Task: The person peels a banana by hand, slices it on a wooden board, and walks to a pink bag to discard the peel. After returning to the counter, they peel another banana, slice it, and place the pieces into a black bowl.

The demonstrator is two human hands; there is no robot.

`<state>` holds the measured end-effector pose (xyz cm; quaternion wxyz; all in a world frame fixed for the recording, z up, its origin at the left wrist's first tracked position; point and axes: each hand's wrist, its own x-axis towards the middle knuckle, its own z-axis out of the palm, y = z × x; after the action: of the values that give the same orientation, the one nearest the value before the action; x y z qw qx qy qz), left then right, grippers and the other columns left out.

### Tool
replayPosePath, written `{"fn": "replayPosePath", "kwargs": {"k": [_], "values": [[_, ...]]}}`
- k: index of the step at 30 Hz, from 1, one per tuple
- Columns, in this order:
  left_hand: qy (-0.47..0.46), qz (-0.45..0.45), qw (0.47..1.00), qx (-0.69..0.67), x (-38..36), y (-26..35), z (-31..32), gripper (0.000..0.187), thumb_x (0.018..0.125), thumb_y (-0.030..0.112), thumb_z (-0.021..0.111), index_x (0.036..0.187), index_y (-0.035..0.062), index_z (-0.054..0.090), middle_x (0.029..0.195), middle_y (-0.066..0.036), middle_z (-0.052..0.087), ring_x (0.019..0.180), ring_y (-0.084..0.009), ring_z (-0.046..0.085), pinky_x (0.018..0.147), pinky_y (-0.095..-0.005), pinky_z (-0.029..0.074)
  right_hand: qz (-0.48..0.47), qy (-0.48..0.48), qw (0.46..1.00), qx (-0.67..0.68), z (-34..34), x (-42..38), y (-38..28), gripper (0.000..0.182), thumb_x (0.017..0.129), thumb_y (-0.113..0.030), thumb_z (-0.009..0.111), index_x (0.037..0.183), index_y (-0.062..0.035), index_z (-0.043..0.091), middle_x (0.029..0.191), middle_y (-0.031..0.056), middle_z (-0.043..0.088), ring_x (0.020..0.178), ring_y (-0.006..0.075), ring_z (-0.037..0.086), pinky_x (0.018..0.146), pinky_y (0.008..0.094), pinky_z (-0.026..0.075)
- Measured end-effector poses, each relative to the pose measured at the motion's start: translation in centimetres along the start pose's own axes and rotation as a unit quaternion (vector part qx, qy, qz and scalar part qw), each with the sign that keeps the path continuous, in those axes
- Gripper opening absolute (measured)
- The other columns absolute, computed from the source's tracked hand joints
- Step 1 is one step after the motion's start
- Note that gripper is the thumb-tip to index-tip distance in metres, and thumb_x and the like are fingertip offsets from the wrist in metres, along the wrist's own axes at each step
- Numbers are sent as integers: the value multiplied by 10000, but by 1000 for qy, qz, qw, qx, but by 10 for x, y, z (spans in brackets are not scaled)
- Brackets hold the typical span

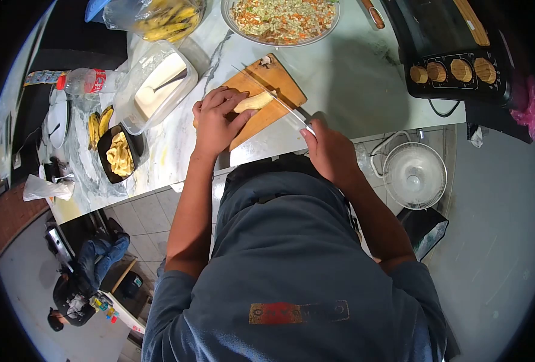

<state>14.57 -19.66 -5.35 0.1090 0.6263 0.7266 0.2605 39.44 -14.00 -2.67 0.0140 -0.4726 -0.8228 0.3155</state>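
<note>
A peeled banana [252, 102] lies on a wooden cutting board [264, 125] near the counter's front edge. My left hand [218, 119] is closed on its near-left part, fingertips over the top and thumb along the side. In my right hand [332, 149] is a knife [287, 107], gripped by its light handle. Its blade slants up and left across the board, overlapping the banana's right end in this view. A small dark-marked scrap [266, 61] sits at the board's far corner.
Left of the board stand a plastic tub [124, 117] of creamy batter with a spoon, a black bowl [106, 164] with yellow pieces, and a bottle [89, 81]. Farther back are bagged bananas [168, 25] and a chopped-vegetable bowl [282, 43]. An appliance with knobs [448, 71] stands right.
</note>
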Motion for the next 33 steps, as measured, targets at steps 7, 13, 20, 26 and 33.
{"fn": "replayPosePath", "kwargs": {"k": [7, 13, 20, 26, 33], "values": [[-1, 0, 1000, 2, 0, 0, 0, 355, 751, 335, 789, 1055, 163, 729, 1028, 22, 647, 1111, -183, 544, 881, -403, 285, 6, -9, 1000, 3, 1, 1, 0, 292, 984, -315, 506, 946, -26, 526, 727, 206, 645, 697, 412, 647, 622, 503, 499], [-3, -9, 1000, -9, 0, 1, 0, 354, 743, 334, 795, 1048, 165, 732, 1026, 25, 648, 1111, -181, 544, 880, -404, 285, 13, -17, 1000, -1, 4, 3, 3, 293, 985, -319, 504, 958, -28, 527, 738, 207, 648, 709, 413, 649, 631, 511, 497], [-19, -16, 1000, 6, 0, 2, -2, 359, 758, 313, 791, 1073, 153, 725, 1052, 14, 656, 1140, -178, 548, 898, -385, 292, 19, -19, 1000, 0, 9, 6, 7, 281, 985, -309, 502, 969, -29, 516, 738, 208, 638, 714, 421, 636, 629, 516, 485], [-16, -14, 1000, 6, 1, 2, -2, 361, 761, 322, 789, 1076, 157, 725, 1049, 15, 657, 1146, -181, 546, 903, -397, 287, 15, -9, 1000, -1, 10, 5, 11, 259, 983, -299, 506, 986, -40, 493, 727, 200, 631, 705, 431, 623, 612, 518, 471], [-21, -17, 1000, 12, 0, 1, -2, 368, 762, 331, 788, 1081, 159, 723, 1055, 19, 657, 1160, -188, 542, 919, -405, 283, 41, -13, 999, -13, 7, 3, 11, 301, 977, -337, 513, 968, -37, 537, 740, 213, 647, 724, 419, 653, 643, 510, 512]]}}
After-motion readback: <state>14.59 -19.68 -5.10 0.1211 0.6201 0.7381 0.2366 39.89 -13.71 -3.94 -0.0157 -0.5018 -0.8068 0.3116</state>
